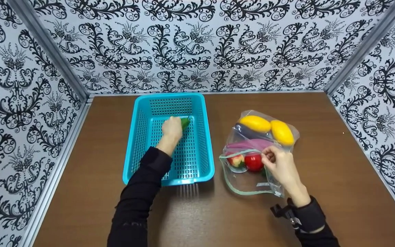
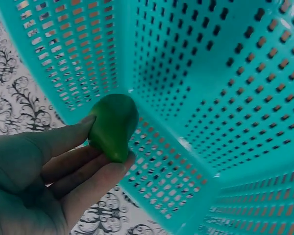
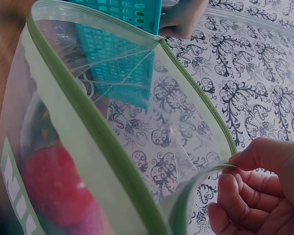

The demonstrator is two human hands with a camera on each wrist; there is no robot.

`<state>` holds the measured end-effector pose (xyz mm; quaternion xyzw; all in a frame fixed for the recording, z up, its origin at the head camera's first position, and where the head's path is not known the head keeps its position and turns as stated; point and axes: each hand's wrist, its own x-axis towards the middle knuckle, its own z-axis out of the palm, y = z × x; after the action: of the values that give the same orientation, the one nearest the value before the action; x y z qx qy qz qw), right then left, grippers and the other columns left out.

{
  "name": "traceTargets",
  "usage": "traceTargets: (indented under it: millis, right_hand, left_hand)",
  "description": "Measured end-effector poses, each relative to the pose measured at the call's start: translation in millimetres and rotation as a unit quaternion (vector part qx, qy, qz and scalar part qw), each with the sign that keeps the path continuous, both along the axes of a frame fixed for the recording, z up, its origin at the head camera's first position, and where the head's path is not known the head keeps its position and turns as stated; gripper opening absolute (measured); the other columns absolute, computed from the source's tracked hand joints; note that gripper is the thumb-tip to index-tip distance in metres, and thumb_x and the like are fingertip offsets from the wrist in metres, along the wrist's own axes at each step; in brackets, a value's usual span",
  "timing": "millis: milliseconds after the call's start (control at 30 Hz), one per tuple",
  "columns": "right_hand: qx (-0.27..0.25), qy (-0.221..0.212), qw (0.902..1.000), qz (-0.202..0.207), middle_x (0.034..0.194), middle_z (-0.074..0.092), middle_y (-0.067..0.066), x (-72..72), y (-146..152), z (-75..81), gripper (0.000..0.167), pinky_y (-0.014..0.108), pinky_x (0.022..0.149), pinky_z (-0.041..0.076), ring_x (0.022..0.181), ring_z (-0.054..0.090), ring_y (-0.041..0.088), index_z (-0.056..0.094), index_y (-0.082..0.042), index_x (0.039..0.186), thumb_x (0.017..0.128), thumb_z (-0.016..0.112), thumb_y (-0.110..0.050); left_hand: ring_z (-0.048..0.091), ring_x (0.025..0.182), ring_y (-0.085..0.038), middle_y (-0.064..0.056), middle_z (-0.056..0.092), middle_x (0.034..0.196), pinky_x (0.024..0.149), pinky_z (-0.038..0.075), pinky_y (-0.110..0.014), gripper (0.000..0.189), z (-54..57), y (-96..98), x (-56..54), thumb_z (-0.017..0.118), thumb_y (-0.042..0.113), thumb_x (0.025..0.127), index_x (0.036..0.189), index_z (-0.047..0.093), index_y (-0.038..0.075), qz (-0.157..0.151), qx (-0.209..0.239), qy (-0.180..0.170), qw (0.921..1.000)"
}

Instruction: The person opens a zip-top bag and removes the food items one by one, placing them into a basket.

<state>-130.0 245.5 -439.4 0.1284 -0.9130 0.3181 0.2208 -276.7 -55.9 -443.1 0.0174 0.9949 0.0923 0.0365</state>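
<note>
My left hand is inside the turquoise plastic basket, low over its perforated floor. It pinches a smooth green pepper between thumb and fingertips, with the tapered end pointing down in the left wrist view. To the right lies a clear zip bag with a pale green zip edge, its mouth spread apart. My right hand pinches that edge between thumb and forefinger. Through the plastic show a red round fruit, a red-and-yellow fruit, a pink piece and a dark purple one.
Two yellow fruits lie at the bag's far end. Both basket and bag stand on a brown wooden table. Patterned black-and-white walls enclose the back and sides. A black strap with a clip is on my right wrist.
</note>
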Motion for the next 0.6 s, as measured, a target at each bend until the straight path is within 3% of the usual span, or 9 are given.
traceTargets:
  millis: [167, 333, 600]
  right_hand:
    - [-0.003, -0.005, 1.0, -0.001, 0.062, 0.056, 0.003, -0.1, 1, 0.3, 0.006, 0.02, 0.049, 0.043, 0.053, 0.05, 0.012, 0.06, 0.001, 0.074, 0.072, 0.064, 0.005]
    - [0.005, 0.0, 1.0, -0.002, 0.061, 0.055, 0.002, -0.9, 0, -0.4, 0.005, 0.021, 0.049, 0.043, 0.052, 0.049, 0.009, 0.06, 0.0, 0.073, 0.072, 0.064, 0.004]
    - [0.004, 0.003, 1.0, 0.001, 0.061, 0.055, 0.001, -1.3, -1, -0.5, 0.005, 0.021, 0.049, 0.043, 0.052, 0.049, 0.008, 0.06, 0.0, 0.073, 0.073, 0.063, 0.003]
  left_hand:
    - [0.057, 0.092, -0.031, -0.017, 0.058, 0.105, 0.07, 0.049, -0.039, 0.03, -10.1, -8.5, -1.1, 0.06, 0.008, 0.081, 0.11, 0.057, 0.001, 0.029, 0.004, -0.053, 0.9982]
    - [0.055, 0.095, -0.031, -0.017, 0.056, 0.11, 0.072, 0.048, -0.043, 0.034, -11.4, -14.2, 2.4, 0.056, 0.012, 0.084, 0.117, 0.054, 0.004, 0.04, -0.016, -0.092, 0.9948]
    - [0.057, 0.09, -0.028, -0.014, 0.056, 0.111, 0.067, 0.049, -0.04, 0.031, -3.1, -7.5, 9.6, 0.054, 0.009, 0.086, 0.116, 0.056, 0.006, 0.024, -0.047, -0.094, 0.9942]
